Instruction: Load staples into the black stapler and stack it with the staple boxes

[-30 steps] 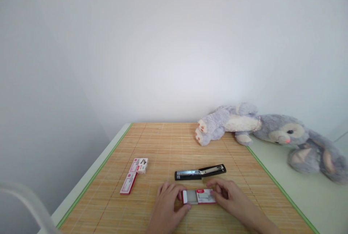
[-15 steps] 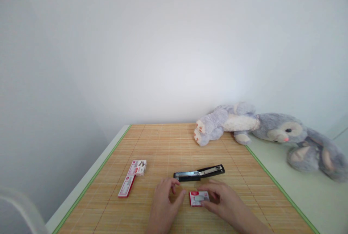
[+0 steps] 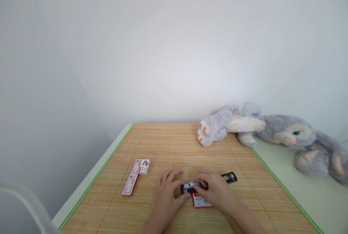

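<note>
A black stapler (image 3: 230,178) lies opened flat on the bamboo mat (image 3: 168,147). My left hand (image 3: 168,194) rests at its left end, thumb and fingers curled against it. My right hand (image 3: 213,190) pinches over the stapler's metal channel, fingertips pressed together; what they hold is too small to see. A red and white staple box (image 3: 200,202) lies on the mat just under my right hand, partly hidden by it.
Two more red and white staple boxes (image 3: 143,166) (image 3: 130,184) lie to the left on the mat. A grey plush rabbit (image 3: 272,132) sprawls at the back right, across the mat's edge and the pale tabletop (image 3: 301,194). White walls stand behind.
The staple box, slid open between both hands a second ago, now lies closed on the mat. Both hands have moved up to the stapler, which sits nearer to me.
</note>
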Action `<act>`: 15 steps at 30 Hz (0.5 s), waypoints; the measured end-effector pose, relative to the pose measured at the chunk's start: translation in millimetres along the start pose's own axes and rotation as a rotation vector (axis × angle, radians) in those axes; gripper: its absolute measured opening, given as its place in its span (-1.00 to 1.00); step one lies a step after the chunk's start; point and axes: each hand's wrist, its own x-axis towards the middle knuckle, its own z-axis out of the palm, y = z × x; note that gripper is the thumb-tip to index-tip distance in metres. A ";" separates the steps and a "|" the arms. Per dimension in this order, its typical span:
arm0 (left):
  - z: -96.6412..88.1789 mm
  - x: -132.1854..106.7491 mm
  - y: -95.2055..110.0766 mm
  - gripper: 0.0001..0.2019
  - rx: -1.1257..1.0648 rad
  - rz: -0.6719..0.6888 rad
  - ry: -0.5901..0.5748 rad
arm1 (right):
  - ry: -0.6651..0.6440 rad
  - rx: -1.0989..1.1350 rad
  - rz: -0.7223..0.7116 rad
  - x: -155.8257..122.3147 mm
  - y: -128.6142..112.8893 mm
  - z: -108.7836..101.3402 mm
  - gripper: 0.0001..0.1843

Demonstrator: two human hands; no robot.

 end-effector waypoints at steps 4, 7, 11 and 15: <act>-1.8 -0.6 1.2 -0.66 -0.015 -0.021 -0.001 | -0.006 0.004 -0.014 2.2 -1.7 3.9 -0.84; -2.3 0.3 1.8 -0.65 -0.025 -0.027 0.000 | -0.008 0.017 -0.026 4.3 -7.3 6.1 -0.86; -1.0 0.1 2.5 -0.64 -0.039 -0.030 0.003 | -0.020 0.023 -0.025 5.2 -11.5 2.8 -0.86; -0.3 -0.4 2.0 -0.65 -0.038 -0.031 0.012 | -0.005 -0.037 0.015 0.9 -3.4 -9.2 -0.86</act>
